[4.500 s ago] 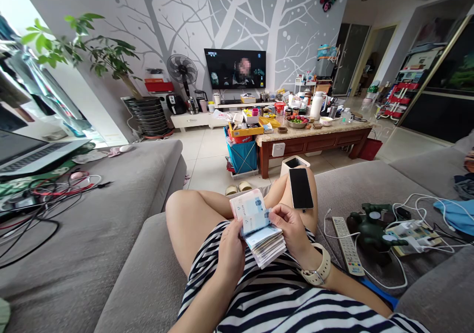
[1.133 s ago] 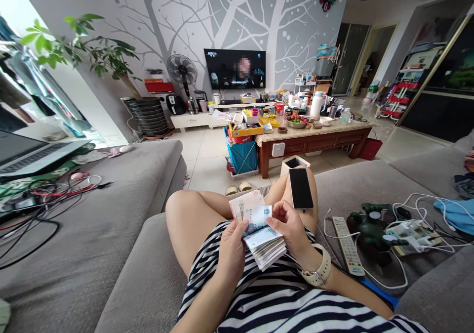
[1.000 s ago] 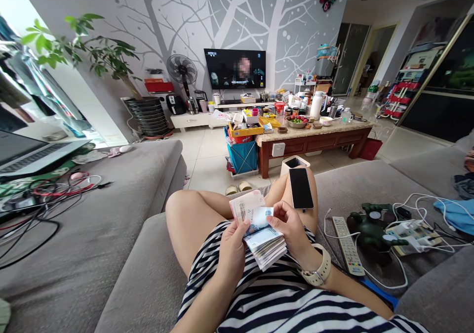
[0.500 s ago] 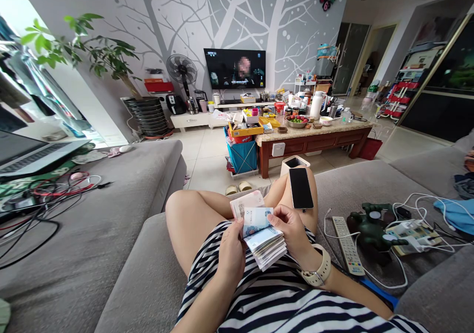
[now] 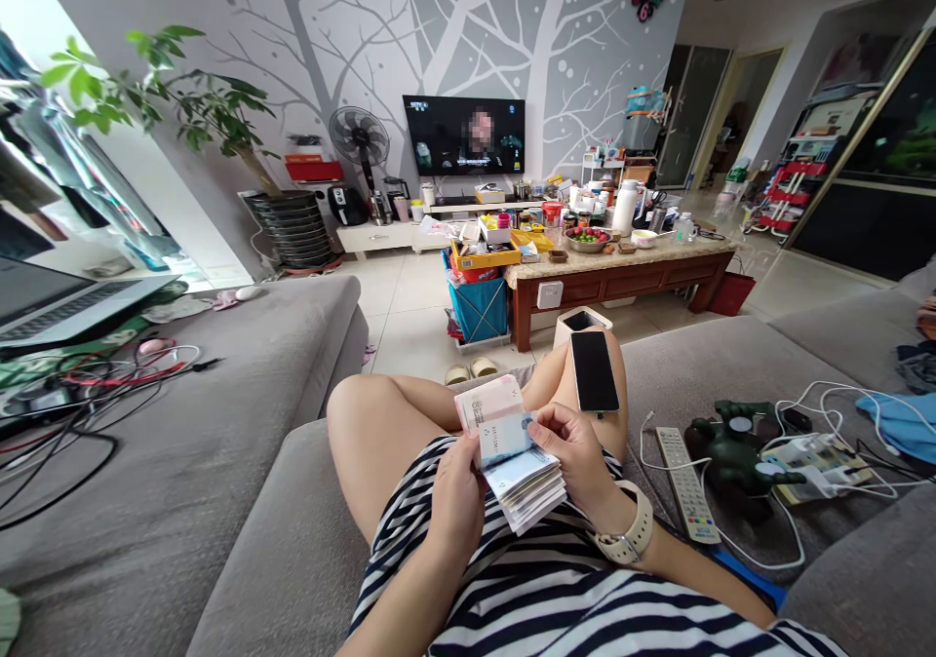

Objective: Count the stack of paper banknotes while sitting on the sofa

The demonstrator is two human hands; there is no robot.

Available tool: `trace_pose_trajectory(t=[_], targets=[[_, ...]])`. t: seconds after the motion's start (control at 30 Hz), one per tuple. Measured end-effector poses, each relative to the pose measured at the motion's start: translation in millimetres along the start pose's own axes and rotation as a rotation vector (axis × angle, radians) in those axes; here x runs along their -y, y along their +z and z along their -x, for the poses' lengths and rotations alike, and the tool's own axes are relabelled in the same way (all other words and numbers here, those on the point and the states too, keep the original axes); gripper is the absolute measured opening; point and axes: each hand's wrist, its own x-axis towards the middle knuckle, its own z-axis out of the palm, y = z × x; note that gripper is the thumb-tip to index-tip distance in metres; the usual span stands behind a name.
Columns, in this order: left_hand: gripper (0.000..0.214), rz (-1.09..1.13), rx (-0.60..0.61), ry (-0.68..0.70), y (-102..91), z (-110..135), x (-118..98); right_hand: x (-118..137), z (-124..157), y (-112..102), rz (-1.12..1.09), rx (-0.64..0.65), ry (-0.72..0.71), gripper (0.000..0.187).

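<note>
I'd judge the leafing partway done: over the striped lap (image 5: 504,579), the left hand (image 5: 457,489) clasps the banknotes (image 5: 525,494) and the right hand (image 5: 575,450) pinches a blue note (image 5: 504,439), with pinkish notes (image 5: 484,404) on the far side and many nearer ones seemingly left.

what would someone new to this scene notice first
The eye falls first on the wad of banknotes, held between the left hand and the right hand, low in the middle of the view. Just beyond the right hand, a dark-screened smartphone lies on the right leg. Across the room, a large tree mural spreads around a lit television.
</note>
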Motion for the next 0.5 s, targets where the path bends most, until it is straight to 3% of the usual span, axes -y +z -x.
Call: trace_pose_trajectory(t=[0.5], targets=[[0.017,0.092,0.041,-0.015,-5.1,-4.0,5.2,2.2,2.1,-0.8,-0.009,0.017,-0.054,0.028]])
